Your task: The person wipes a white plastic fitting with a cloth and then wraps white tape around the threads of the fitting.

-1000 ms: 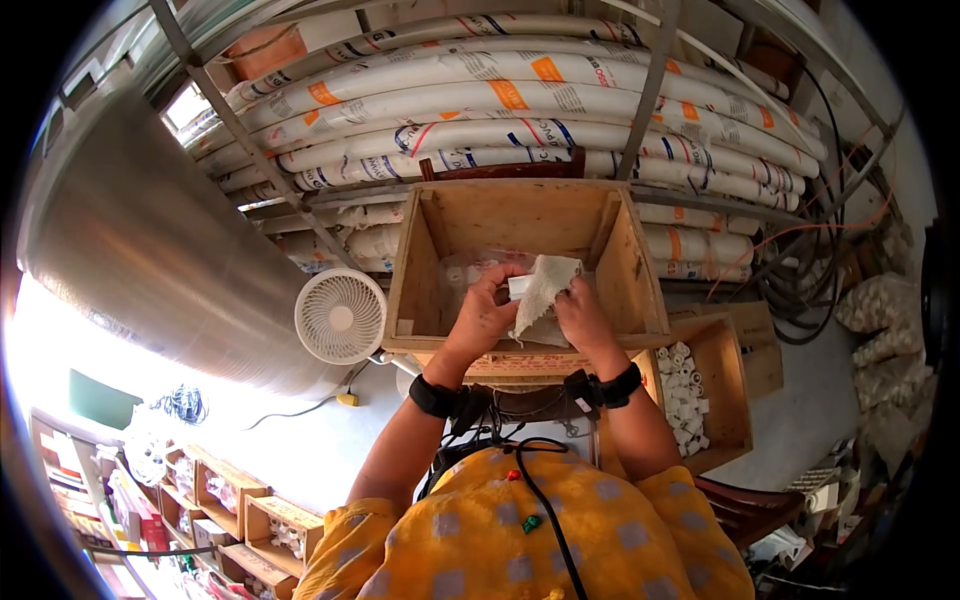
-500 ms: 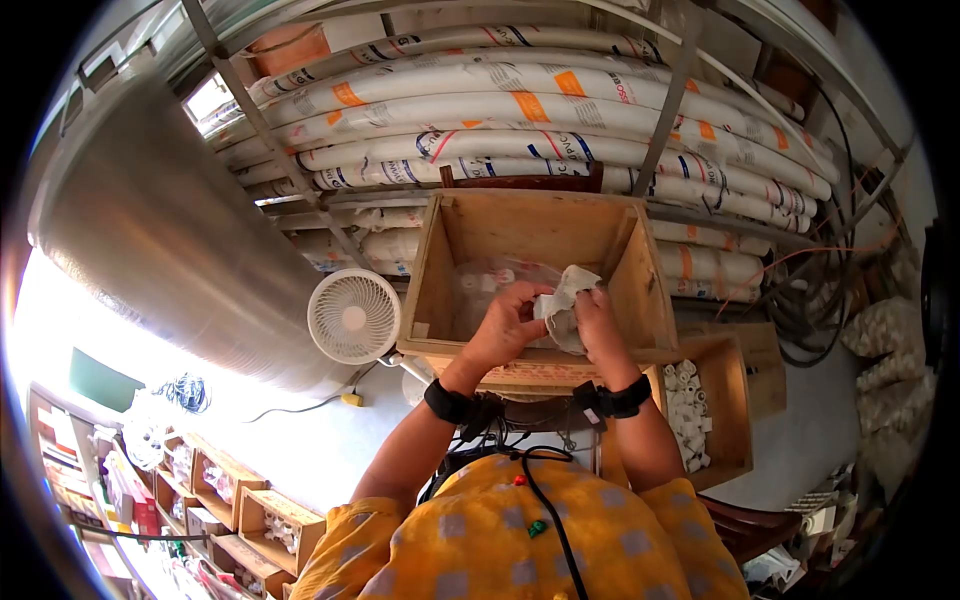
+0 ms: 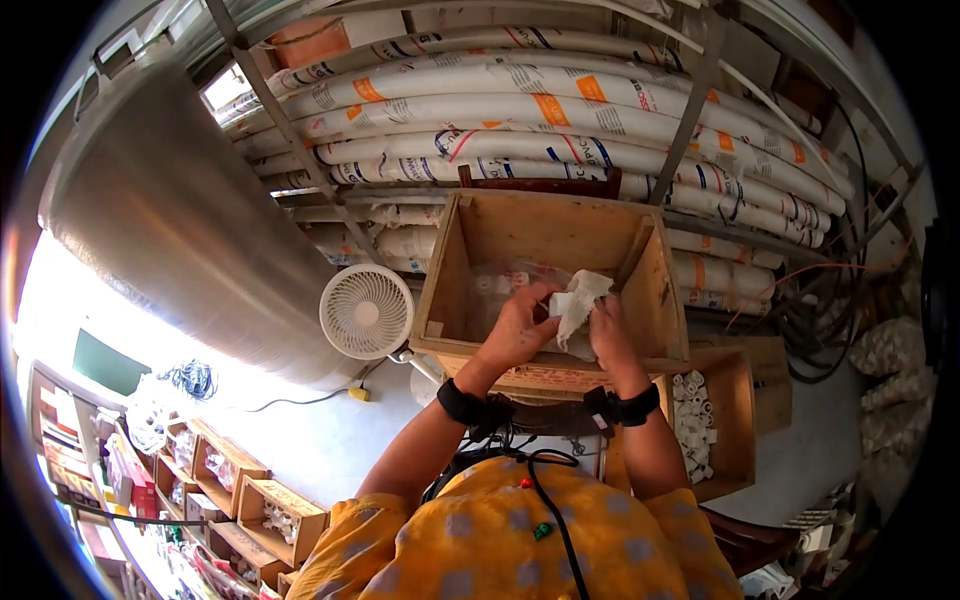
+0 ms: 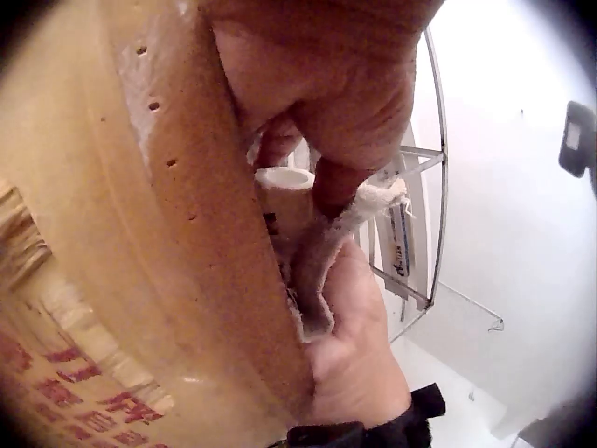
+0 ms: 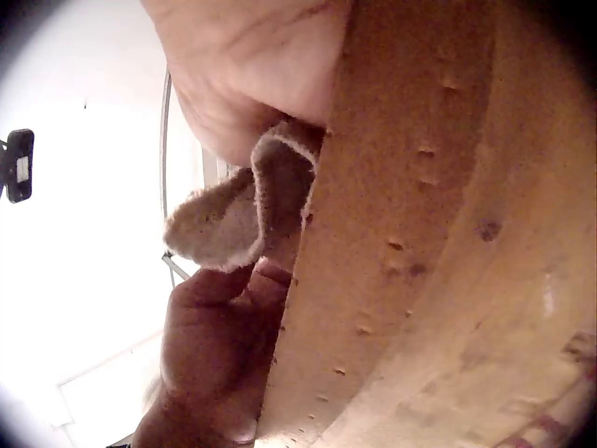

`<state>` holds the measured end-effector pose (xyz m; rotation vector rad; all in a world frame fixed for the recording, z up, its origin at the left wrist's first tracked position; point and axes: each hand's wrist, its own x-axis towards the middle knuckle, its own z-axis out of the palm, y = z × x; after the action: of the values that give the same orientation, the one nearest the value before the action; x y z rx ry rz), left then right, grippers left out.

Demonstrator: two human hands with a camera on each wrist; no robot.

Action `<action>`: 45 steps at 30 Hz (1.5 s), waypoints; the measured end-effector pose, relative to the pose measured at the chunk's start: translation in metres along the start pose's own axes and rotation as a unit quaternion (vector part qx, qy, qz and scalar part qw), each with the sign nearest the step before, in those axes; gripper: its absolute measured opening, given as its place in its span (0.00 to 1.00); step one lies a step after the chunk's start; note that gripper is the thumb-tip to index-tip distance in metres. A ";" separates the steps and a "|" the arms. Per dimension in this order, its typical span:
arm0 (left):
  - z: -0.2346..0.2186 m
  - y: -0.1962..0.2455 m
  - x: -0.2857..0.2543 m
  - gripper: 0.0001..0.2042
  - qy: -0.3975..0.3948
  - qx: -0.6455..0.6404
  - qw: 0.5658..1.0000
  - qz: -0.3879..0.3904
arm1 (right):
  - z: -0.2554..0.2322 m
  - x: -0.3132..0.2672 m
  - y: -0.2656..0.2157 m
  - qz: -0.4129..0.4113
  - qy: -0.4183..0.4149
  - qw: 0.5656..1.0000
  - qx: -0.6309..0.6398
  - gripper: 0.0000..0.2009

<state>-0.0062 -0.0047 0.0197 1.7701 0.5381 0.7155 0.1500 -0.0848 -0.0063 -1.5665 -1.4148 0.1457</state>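
Over the wooden box [image 3: 555, 222], both hands meet on one small piece of work. The left hand [image 3: 517, 330] grips a white plastic pipe fitting [image 4: 283, 199], its round open end showing between finger and thumb in the left wrist view. The right hand [image 3: 612, 338] holds a pale, worn cloth [image 3: 584, 298] with frayed edges against the fitting. In the right wrist view the cloth [image 5: 216, 226] loops between the two hands, and the box wall hides part of the fingers.
Clear plastic bags with white pieces [image 3: 500, 285] lie inside the box. A white fan [image 3: 367, 312] stands at its left. To the right, a smaller wooden box [image 3: 740, 420] holds several white fittings. Long wrapped pipes [image 3: 480, 110] fill the rack behind.
The cloth, spread wide a second ago, is now bunched and folded by the fitting. Both hands stay close together over the box, and the head view has shifted slightly.
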 end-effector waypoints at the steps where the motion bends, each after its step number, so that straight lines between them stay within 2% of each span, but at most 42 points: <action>1: -0.001 0.001 0.000 0.18 -0.008 -0.001 1.000 -0.016 | -0.001 0.001 -0.006 0.049 0.007 0.997 0.053 0.11; 4: 0.001 0.002 0.001 0.18 -0.030 -0.020 0.998 -0.050 | 0.000 0.005 -0.010 0.176 -0.004 0.951 0.254 0.12; 7: 0.002 0.003 0.000 0.17 -0.044 -0.040 0.997 -0.041 | 0.003 0.004 0.000 0.138 0.013 0.968 0.208 0.13; 9: 0.000 -0.001 0.000 0.18 -0.046 -0.006 0.999 -0.015 | 0.004 0.007 -0.006 0.207 0.025 0.936 0.285 0.13; 10: 0.000 -0.002 -0.001 0.18 -0.042 -0.032 0.999 -0.011 | 0.004 0.008 -0.009 0.240 0.031 0.915 0.322 0.13; 13: 0.001 -0.003 -0.003 0.19 -0.012 -0.104 0.995 0.003 | 0.009 0.008 0.003 0.240 -0.013 0.895 0.376 0.14; 15: 0.004 0.000 -0.003 0.20 0.031 -0.142 0.989 0.013 | 0.011 0.008 0.004 0.176 -0.017 0.937 0.302 0.14; 16: 0.003 0.000 -0.002 0.20 0.025 -0.146 0.989 0.012 | 0.011 0.008 0.001 0.143 -0.020 0.954 0.263 0.14; 19: 0.001 0.003 -0.001 0.19 0.002 -0.158 0.987 0.003 | -0.002 0.009 -0.015 0.147 -0.030 0.964 0.219 0.14; 21: 0.000 0.006 -0.001 0.19 -0.019 -0.164 0.986 -0.013 | 0.006 0.006 0.003 0.094 -0.009 0.977 0.193 0.13; 23: -0.001 0.005 0.000 0.19 -0.035 -0.161 0.986 -0.017 | 0.008 0.002 0.016 0.104 -0.001 0.967 0.232 0.13; 25: -0.002 0.004 0.000 0.20 -0.046 -0.169 0.984 -0.021 | -0.003 0.008 -0.013 0.173 -0.006 0.926 0.336 0.13; 28: -0.002 0.002 0.000 0.19 -0.048 -0.189 0.980 -0.023 | -0.002 0.007 -0.016 0.221 0.008 0.891 0.396 0.13; 31: -0.001 0.002 -0.001 0.19 -0.046 -0.193 0.980 -0.021 | -0.006 0.010 -0.021 0.232 -0.007 0.886 0.401 0.13; 37: -0.007 0.015 -0.003 0.17 -0.064 -0.223 0.972 -0.028 | -0.001 0.010 -0.015 0.254 -0.001 0.836 0.486 0.13; 40: -0.008 0.008 -0.002 0.16 -0.058 -0.239 0.969 -0.027 | -0.005 0.010 -0.016 0.257 -0.025 0.826 0.501 0.14; 43: -0.008 0.007 -0.001 0.16 -0.042 -0.270 0.961 -0.047 | -0.009 0.012 -0.025 0.240 -0.025 0.841 0.484 0.14; 45: -0.007 0.007 -0.001 0.16 -0.017 -0.302 0.951 -0.068 | -0.007 0.011 -0.024 0.197 -0.034 0.865 0.460 0.15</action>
<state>-0.0119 -0.0031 0.0279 1.1595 0.3603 0.6627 0.1414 -0.0836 0.0190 -0.9953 -0.8195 0.9807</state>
